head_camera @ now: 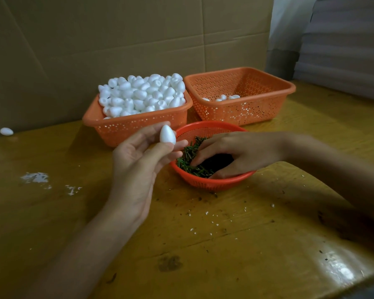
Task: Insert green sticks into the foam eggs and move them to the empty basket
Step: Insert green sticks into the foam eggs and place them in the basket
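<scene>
The left hand pinches a foam egg, likely light and easily dented: hold its sides softly. The right hand reaches among the green sticks; its grasp I cannot tell.

Right hand fingertips buried among green sticks; grip unclear. Forearms cut by edges.

Left hand pinches; right hand curls downward.
</scene>
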